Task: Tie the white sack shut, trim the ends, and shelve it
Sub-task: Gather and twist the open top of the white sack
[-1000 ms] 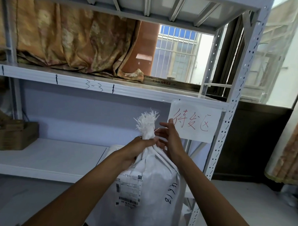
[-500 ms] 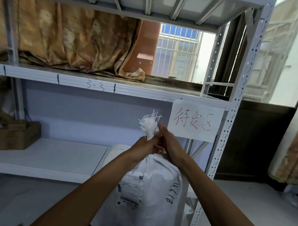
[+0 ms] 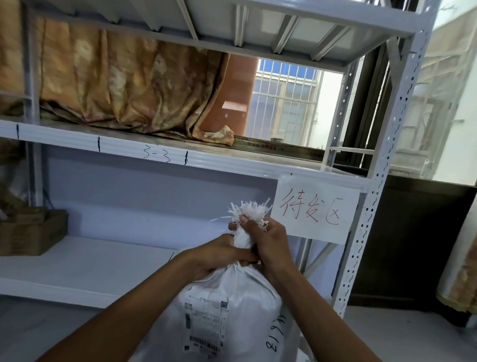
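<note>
A white woven sack (image 3: 242, 312) stands upright in front of the white metal shelf (image 3: 72, 272), with a shipping label and black handwritten numbers on its front. Its neck is bunched into a frayed tuft (image 3: 248, 211) at the top. My left hand (image 3: 217, 258) grips the neck low down, just above the sack's shoulders. My right hand (image 3: 267, 242) is curled round the neck higher up, its fingertips at the base of the frayed tuft. Any tie or string is hidden under my fingers.
A paper sign with red writing (image 3: 316, 209) hangs from the shelf edge right of the sack. A brown cardboard box (image 3: 33, 232) sits at the left of the lower shelf. Patterned cloth (image 3: 121, 85) fills the upper shelf. A perforated upright post (image 3: 367, 213) stands at right.
My right hand went from loose, open fingers beside the neck to a closed grip around it, higher up by the tuft. The left hand kept its hold.
</note>
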